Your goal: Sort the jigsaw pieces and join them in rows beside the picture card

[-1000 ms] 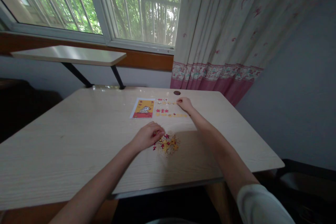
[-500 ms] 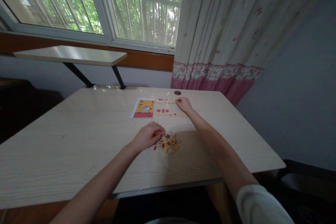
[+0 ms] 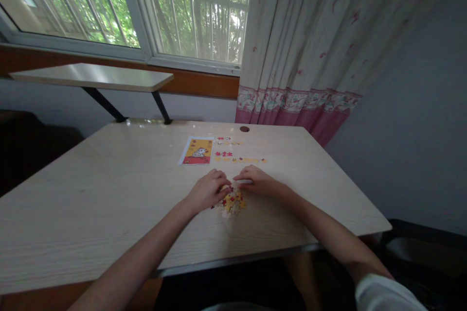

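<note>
A small heap of puzzle pieces, yellow, red and pale, lies on the table in front of me. My left hand rests at the heap's left side, its fingers bent and thumb drawn close to them; what they hold, if anything, is too small to make out. From the right, my right hand reaches to the heap's far edge, fingers stretched and thumb apart, with nothing visible in it. Beyond the hands, separate pieces lie in rows: a long yellow row, a few red pieces and a short row farther back.
Left of the rows lies a printed picture of a white cartoon animal on yellow and red. A raised shelf on black legs stands at the table's back left. Behind are a round cable hole, a curtain and a barred window.
My right hand has come back from the far short row to the heap, and its fingers have spread. My left hand stays beside the heap. The view has shifted slightly.
</note>
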`<state>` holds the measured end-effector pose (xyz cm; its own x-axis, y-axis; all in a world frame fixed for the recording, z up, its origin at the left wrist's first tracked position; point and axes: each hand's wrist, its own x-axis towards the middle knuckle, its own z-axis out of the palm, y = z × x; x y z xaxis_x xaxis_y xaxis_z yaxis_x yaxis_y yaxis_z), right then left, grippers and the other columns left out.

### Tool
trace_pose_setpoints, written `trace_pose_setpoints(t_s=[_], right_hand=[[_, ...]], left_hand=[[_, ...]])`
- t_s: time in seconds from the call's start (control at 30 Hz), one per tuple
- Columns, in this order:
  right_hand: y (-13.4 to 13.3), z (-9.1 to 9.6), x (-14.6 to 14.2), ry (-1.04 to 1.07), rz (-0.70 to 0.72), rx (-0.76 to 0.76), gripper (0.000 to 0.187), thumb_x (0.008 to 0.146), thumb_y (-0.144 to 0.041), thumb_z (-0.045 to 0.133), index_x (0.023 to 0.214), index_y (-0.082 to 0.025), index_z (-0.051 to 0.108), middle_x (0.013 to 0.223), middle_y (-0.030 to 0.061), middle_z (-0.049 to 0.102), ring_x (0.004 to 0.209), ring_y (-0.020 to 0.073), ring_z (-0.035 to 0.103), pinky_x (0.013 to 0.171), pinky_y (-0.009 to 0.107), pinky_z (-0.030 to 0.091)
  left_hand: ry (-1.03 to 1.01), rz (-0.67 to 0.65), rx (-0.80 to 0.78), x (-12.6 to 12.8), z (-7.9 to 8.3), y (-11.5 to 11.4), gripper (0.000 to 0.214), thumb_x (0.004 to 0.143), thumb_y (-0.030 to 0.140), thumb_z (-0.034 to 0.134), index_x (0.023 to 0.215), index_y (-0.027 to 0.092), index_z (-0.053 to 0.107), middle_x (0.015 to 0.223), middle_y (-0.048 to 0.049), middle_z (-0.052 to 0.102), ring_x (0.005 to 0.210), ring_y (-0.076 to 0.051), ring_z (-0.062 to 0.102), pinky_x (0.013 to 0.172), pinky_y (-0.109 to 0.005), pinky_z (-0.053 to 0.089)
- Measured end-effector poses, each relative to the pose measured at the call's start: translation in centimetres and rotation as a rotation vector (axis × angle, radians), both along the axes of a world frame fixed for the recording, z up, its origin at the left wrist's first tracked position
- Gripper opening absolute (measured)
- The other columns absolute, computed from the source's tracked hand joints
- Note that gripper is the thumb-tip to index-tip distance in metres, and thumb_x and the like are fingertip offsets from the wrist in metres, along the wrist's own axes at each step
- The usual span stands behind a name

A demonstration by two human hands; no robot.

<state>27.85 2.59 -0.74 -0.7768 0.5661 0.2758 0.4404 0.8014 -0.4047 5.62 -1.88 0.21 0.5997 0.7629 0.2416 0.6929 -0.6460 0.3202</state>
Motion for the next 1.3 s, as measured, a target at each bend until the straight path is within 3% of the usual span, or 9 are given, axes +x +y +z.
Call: trace_pose_setpoints(t_s=[0.33, 0.5, 0.77, 0.93, 1.1, 1.3], right_hand=[[0.0, -0.3, -0.7, 0.072, -0.074, -0.071, 0.016, 0.075, -0.028, 0.065, 0.087, -0.018, 0.066, 0.085, 0.0041, 0.064, 0.083, 0.0153, 0.056, 0.078, 0.027, 0.043], [0.0, -0.2, -0.7, 0.059, -0.084, -0.058, 0.012, 0.079, -0.028, 0.061, 0.082, -0.018, 0.066, 0.081, 0.0035, 0.066, 0.080, 0.0147, 0.056, 0.077, 0.027, 0.042], [-0.1, -0.2, -1.3, 0.184, -0.175, 0.002, 0.015, 0.081, -0.029, 0.060, 0.074, -0.017, 0.066, 0.073, 0.0033, 0.065, 0.072, 0.0131, 0.056, 0.071, 0.025, 0.042], [-1.0, 0.1, -1.6, 0.332, -0.225, 0.077, 0.016, 0.083, -0.032, 0.057, 0.080, -0.019, 0.066, 0.075, 0.0031, 0.065, 0.074, 0.0133, 0.057, 0.073, 0.026, 0.042], [-1.2, -0.1, -1.6, 0.326, -0.232, 0.207, 0.014, 0.082, -0.032, 0.058, 0.079, -0.021, 0.065, 0.075, 0.0028, 0.066, 0.075, 0.0148, 0.058, 0.075, 0.029, 0.039], [-1.4, -0.1, -1.5, 0.241, -0.242, 0.260, 0.016, 0.084, -0.034, 0.054, 0.082, -0.022, 0.065, 0.078, 0.0037, 0.066, 0.078, 0.0158, 0.058, 0.075, 0.030, 0.037]], left_hand=[[-0.056, 0.000, -0.010, -0.2, -0.1, 0.3, 0.016, 0.082, 0.024, 0.052, 0.091, 0.021, 0.065, 0.084, -0.0058, 0.057, 0.084, -0.021, 0.049, 0.076, -0.033, 0.041], [-0.091, 0.041, 0.020, -0.2, -0.1, 0.3, 0.019, 0.079, 0.020, 0.053, 0.093, 0.020, 0.065, 0.087, -0.0064, 0.058, 0.085, -0.022, 0.049, 0.076, -0.034, 0.042], [-0.273, 0.097, -0.003, 0.4, 0.2, 0.3, 0.014, 0.083, 0.025, 0.053, 0.078, 0.018, 0.065, 0.082, -0.0041, 0.062, 0.082, -0.019, 0.053, 0.077, -0.034, 0.041], [-0.429, 0.194, -0.053, 0.3, 0.5, 0.5, 0.014, 0.080, 0.024, 0.054, 0.072, 0.017, 0.063, 0.076, -0.0033, 0.064, 0.078, -0.019, 0.055, 0.073, -0.033, 0.042], [-0.496, 0.210, -0.094, 0.1, 0.2, 0.7, 0.010, 0.077, 0.021, 0.054, 0.073, 0.017, 0.062, 0.077, -0.0037, 0.065, 0.077, -0.018, 0.057, 0.071, -0.032, 0.043], [-0.497, 0.202, -0.128, 0.2, 0.2, 0.6, 0.012, 0.077, 0.022, 0.054, 0.072, 0.017, 0.063, 0.076, -0.0035, 0.065, 0.077, -0.018, 0.057, 0.069, -0.031, 0.044]])
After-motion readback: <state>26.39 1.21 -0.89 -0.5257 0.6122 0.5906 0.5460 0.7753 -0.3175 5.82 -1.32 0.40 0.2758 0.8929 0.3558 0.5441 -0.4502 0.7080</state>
